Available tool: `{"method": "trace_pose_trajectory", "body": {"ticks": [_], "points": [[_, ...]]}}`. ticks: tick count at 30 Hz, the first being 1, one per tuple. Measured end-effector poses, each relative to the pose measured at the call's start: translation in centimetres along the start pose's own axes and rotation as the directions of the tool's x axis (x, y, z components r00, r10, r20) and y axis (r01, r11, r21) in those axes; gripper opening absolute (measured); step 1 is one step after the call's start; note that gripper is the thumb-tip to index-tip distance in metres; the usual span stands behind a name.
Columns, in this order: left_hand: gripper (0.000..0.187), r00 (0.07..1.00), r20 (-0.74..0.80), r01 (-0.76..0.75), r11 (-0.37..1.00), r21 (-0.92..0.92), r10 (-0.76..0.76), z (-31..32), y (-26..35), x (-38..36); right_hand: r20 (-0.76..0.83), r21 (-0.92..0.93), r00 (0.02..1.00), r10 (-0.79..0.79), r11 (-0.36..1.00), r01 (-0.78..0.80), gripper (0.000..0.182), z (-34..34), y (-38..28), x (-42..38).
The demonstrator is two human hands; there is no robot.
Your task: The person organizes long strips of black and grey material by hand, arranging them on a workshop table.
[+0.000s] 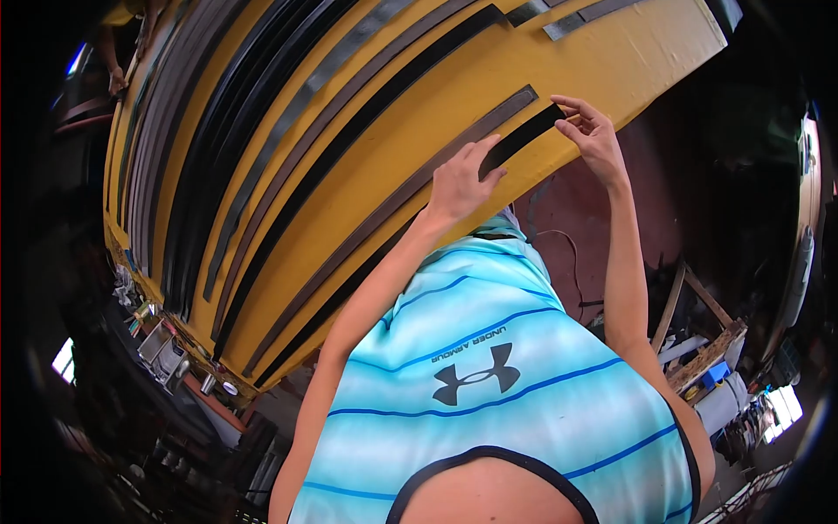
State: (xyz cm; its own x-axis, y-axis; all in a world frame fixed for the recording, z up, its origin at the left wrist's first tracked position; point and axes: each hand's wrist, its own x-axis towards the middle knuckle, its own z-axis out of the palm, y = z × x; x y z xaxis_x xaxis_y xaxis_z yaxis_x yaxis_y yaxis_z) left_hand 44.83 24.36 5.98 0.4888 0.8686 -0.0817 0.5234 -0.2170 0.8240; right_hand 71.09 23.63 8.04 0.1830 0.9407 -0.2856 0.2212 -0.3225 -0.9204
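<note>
A long black strip (524,137), leather-like, lies along the near edge of the yellow table. At its far right end, my right hand (594,140) has the thumb and fingertips around the strip's tip. Partway along the same strip rests my left hand (458,182), its fingers stretched out and its thumb apart, with the strip running between and beneath them. My left palm hides part of the strip. Just beyond it runs a dark brown strip (419,181), roughly parallel, its squared end near my right hand.
Several more black, grey and brown strips (323,144) lie lengthwise across the yellow table (611,70). Another person's hand (117,81) shows at the far left edge. Tools and containers (161,345) stand beyond the table's left end. A wooden frame (711,358) is at the right.
</note>
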Motion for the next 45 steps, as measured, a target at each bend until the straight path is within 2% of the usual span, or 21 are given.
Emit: {"method": "trace_pose_trajectory", "body": {"ticks": [1,3,4,7,8,10,11,14,26,35,41,45], "points": [[0.053,1.000,0.010,0.001,1.000,0.000,-0.001,0.0,0.0,0.0,-0.005,0.003,1.000,0.008,1.000,-0.008,0.034,-0.1,0.2,0.1],[0.051,0.995,0.059,0.080,0.995,0.065,-0.084,-0.4,-0.1,-0.1,0.107,-0.162,0.992,-0.060,0.984,0.077,0.038,-0.3,0.5,0.9],[0.051,0.994,0.070,0.080,0.995,0.067,-0.084,-0.7,-0.1,-0.2,0.101,-0.157,0.993,-0.052,0.985,0.068,0.038,-0.4,0.6,1.3],[0.046,0.999,-0.008,0.046,0.998,0.041,-0.046,-1.4,-0.1,0.0,0.231,-0.265,0.971,-0.064,0.956,0.126,0.039,-0.7,0.1,3.1],[0.046,0.999,0.003,0.043,0.998,0.041,-0.043,-1.6,-0.1,0.3,0.222,-0.264,0.973,-0.058,0.957,0.118,0.039,-0.6,0.0,3.6],[0.044,0.997,-0.047,0.062,0.998,-0.012,-0.062,-2.0,-0.2,0.8,0.252,-0.426,0.942,-0.223,0.848,0.314,0.037,-0.6,0.1,4.7],[0.041,0.997,-0.075,0.032,0.999,-0.015,-0.033,-2.1,-0.2,1.1,0.254,-0.463,0.936,-0.244,0.819,0.339,0.036,-0.5,0.3,5.1],[0.039,0.994,-0.107,0.014,1.000,-0.014,-0.016,-1.9,-0.8,2.0,0.271,-0.474,0.918,-0.290,0.789,0.390,0.037,-0.4,1.4,6.1],[0.038,0.995,-0.063,0.078,0.997,0.021,-0.077,-2.0,-0.9,2.6,0.255,-0.535,0.913,-0.317,0.740,0.407,0.038,-0.1,1.9,6.1],[0.038,0.996,-0.063,0.069,0.997,0.043,-0.066,-2.0,-1.0,2.7,0.238,-0.520,0.937,-0.255,0.781,0.345,0.039,0.1,1.0,5.7],[0.038,0.997,-0.073,0.043,0.997,0.064,-0.038,-2.0,-1.0,2.7,0.220,-0.482,0.937,-0.270,0.805,0.345,0.035,0.2,1.6,5.6],[0.038,0.996,-0.057,0.068,0.996,0.057,-0.065,-2.0,-0.9,2.7,0.243,-0.529,0.925,-0.293,0.759,0.380,0.033,0.0,1.3,5.8]]}}
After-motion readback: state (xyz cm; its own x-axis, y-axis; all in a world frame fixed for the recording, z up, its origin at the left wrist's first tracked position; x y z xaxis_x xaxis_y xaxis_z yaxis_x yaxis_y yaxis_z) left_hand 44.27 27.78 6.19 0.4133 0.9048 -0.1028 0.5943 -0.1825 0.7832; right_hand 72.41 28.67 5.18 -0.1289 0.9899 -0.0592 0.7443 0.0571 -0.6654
